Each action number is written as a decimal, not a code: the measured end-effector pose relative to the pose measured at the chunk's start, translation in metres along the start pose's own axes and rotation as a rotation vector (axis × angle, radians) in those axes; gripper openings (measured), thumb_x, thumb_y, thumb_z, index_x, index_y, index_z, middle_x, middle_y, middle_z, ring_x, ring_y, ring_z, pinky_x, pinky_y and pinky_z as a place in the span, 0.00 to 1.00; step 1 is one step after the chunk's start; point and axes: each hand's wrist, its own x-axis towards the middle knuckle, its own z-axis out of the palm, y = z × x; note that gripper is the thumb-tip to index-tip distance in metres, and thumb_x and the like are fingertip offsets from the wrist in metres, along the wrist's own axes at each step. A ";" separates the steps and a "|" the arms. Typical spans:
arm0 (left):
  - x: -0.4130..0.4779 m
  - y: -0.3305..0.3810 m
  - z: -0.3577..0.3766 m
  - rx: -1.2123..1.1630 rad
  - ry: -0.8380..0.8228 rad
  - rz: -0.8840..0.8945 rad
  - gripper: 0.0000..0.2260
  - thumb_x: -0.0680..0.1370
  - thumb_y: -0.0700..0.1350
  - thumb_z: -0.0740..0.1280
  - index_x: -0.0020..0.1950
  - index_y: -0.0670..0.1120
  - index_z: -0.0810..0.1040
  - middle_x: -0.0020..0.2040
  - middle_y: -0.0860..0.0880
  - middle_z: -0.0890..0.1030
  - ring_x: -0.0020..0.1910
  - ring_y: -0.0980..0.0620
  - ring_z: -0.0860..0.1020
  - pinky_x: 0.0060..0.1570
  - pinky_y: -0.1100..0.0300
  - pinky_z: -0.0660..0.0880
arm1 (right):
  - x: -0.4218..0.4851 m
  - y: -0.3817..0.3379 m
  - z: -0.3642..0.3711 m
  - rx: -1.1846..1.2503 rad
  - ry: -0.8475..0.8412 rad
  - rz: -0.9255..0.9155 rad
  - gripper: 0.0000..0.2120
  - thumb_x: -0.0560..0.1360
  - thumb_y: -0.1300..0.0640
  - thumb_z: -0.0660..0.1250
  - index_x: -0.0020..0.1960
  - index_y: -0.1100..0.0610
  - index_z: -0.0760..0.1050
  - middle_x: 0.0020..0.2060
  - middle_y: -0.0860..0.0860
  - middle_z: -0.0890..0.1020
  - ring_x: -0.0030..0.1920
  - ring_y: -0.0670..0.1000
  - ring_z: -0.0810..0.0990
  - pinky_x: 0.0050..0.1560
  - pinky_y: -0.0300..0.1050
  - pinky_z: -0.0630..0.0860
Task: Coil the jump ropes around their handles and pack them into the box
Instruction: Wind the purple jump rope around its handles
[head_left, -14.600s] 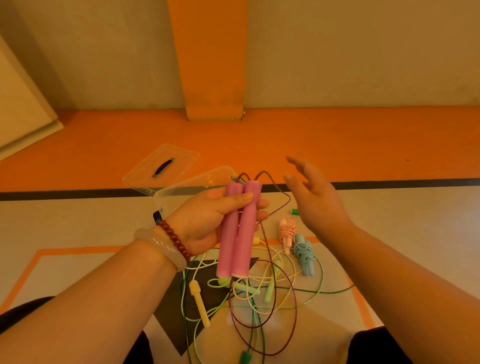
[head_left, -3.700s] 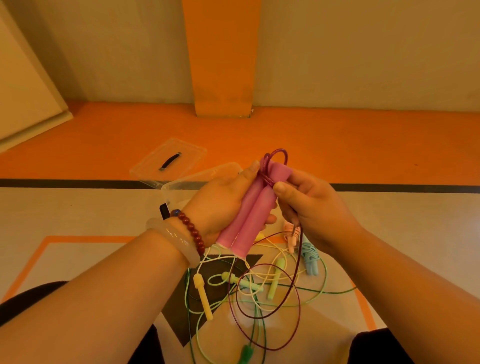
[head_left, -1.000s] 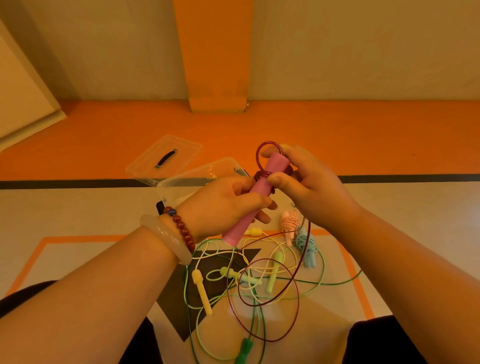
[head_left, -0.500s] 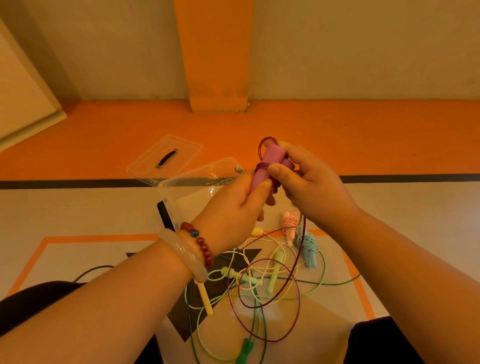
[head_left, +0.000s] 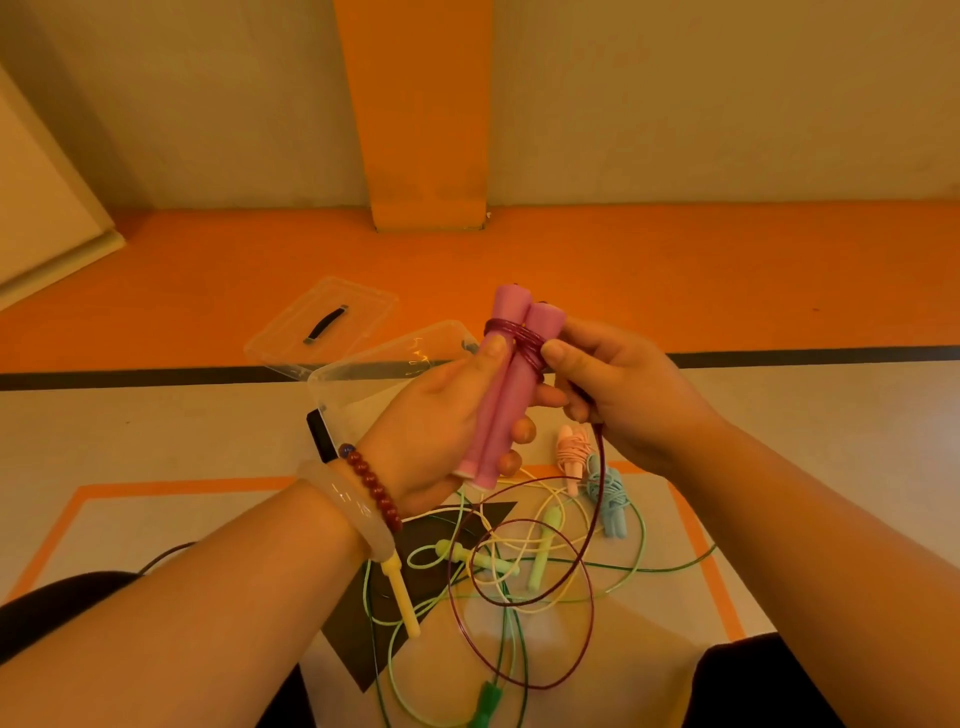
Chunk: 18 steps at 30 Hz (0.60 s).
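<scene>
Step in hand: judged to be winding the purple cord (head_left: 519, 340) round the pink handles (head_left: 498, 410). A few turns sit near the top end, and most of the cord is loose.
Left hand (head_left: 436, 421): grips both handles side by side and near upright. Its fingers (head_left: 522, 431) are curled round the far side and its thumb presses the turns.
Right hand (head_left: 628, 395): pinches the cord just beside the turns. The cord drops from this hand to the floor (head_left: 779, 441).
Slack: wide purple loops lie on the floor, crossing the yellow and green ropes (head_left: 545, 566).
Box (head_left: 337, 382): clear and open, behind the left hand. Its lid (head_left: 322, 327) lies beyond it.
Already coiled: a pink bundle (head_left: 571, 452) and a blue bundle (head_left: 610, 499), on the floor near the box, not in it.
Method advised: hold the thumb on the last turn, feed the cord under light tension, and lay each turn touching the one before, working down the handles.
Risk: the slack may snag the other ropes and drag them up, so lift it clear first.
Finish: tuck the end under a turn, then place the bundle in the box.
</scene>
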 end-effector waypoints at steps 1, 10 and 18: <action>-0.001 0.001 0.000 -0.041 -0.038 -0.035 0.23 0.74 0.57 0.59 0.62 0.43 0.74 0.47 0.43 0.83 0.29 0.54 0.72 0.26 0.61 0.70 | 0.000 -0.001 0.000 0.060 -0.029 0.022 0.09 0.74 0.52 0.65 0.52 0.52 0.78 0.31 0.47 0.76 0.25 0.42 0.66 0.26 0.32 0.64; -0.005 0.008 -0.004 -0.201 -0.154 -0.223 0.23 0.72 0.59 0.59 0.55 0.44 0.77 0.40 0.46 0.82 0.29 0.53 0.77 0.24 0.64 0.72 | 0.007 -0.002 0.000 0.346 -0.234 -0.016 0.36 0.65 0.47 0.76 0.69 0.56 0.68 0.29 0.48 0.75 0.21 0.43 0.65 0.23 0.34 0.62; -0.007 0.010 -0.002 -0.205 -0.162 -0.306 0.23 0.69 0.60 0.64 0.46 0.40 0.80 0.36 0.46 0.82 0.31 0.50 0.82 0.27 0.60 0.78 | 0.005 -0.012 -0.005 0.315 -0.307 -0.067 0.26 0.67 0.53 0.72 0.64 0.50 0.71 0.31 0.47 0.77 0.21 0.42 0.64 0.23 0.33 0.61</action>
